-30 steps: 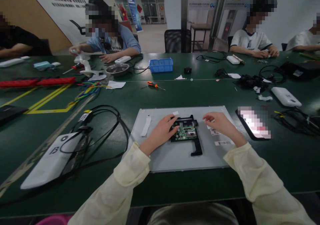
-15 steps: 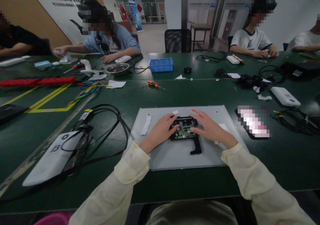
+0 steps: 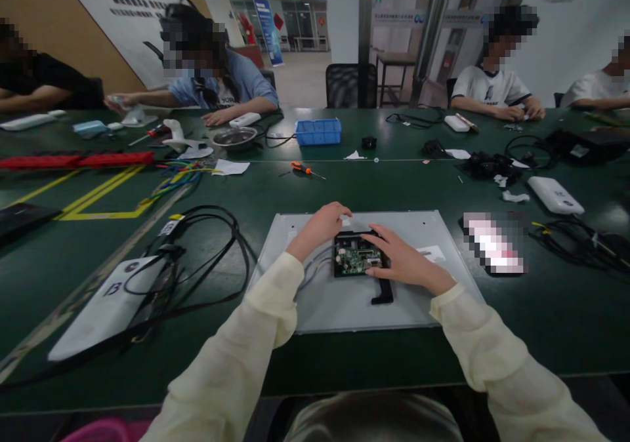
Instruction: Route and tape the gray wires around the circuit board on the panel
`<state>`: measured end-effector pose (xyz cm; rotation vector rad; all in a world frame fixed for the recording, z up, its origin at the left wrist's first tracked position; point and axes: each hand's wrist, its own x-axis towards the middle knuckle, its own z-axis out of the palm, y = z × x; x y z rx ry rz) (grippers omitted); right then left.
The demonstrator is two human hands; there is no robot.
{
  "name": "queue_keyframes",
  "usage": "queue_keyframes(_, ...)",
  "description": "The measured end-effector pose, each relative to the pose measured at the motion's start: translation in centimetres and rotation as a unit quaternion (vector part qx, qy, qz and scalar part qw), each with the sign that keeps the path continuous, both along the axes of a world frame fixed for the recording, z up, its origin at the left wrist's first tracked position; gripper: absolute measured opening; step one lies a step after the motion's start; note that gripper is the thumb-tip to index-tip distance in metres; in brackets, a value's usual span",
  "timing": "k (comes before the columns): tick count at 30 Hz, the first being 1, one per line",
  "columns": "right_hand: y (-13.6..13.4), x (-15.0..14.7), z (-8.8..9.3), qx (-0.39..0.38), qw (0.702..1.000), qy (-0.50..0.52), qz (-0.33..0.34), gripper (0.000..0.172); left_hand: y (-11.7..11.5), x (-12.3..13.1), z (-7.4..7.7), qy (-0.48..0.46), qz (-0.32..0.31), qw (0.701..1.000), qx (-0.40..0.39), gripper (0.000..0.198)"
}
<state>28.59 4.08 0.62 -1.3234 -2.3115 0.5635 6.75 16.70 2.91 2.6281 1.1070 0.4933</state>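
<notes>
A green circuit board sits in a black frame on a light grey panel. My right hand rests over the frame's right side, thumb near a metal connector and fingers spread toward the top edge. Beyond the frame's upper left corner is my left hand, its fingers bent and close together beside a small white scrap. Whether they pinch the scrap is unclear. Thin grey and blue wires run from the board's left side, passing below my left wrist.
Left of the panel lies a white device with looped black cables. A phone is on the right. Farther back are an orange screwdriver, a blue basket and a metal bowl. Several people sit across the green table.
My left hand has left the board's left edge and moved up and away to the white scrap, its fingers curling. The wires now show. My right hand stays over the frame.
</notes>
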Motion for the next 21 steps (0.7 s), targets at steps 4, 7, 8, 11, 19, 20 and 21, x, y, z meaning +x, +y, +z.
queue_keyframes(4,0.1,0.0,0.0,0.002,1.000,0.005,0.007,0.072,1.7,0.9,-0.3,0.058,-0.019,0.998,-0.025,0.041)
queue_keyframes(7,0.1,-0.1,0.1,0.001,1.000,0.003,0.007,0.071,2.2,1.1,-0.6,0.060,-0.020,0.997,-0.037,0.034)
queue_keyframes(8,0.0,-0.1,0.1,-0.001,1.000,0.001,0.006,0.071,2.3,1.1,-0.7,0.062,-0.022,0.997,-0.040,0.031)
queue_keyframes(11,-0.1,-0.1,0.2,-0.006,1.000,-0.007,0.000,0.071,2.6,1.0,-0.8,0.074,-0.029,0.996,-0.038,0.023)
queue_keyframes(19,-0.1,-0.1,0.1,-0.009,1.000,-0.017,0.000,0.071,2.6,0.2,0.1,0.047,-0.004,0.998,-0.052,0.022)
queue_keyframes(20,-0.1,-0.1,0.1,-0.009,1.000,-0.018,0.000,0.072,2.6,0.1,0.4,0.038,0.005,0.998,-0.055,0.022)
queue_keyframes(21,-0.1,-0.2,0.1,-0.010,1.000,-0.019,-0.001,0.072,2.7,-0.1,0.8,0.026,0.014,0.998,-0.063,0.022)
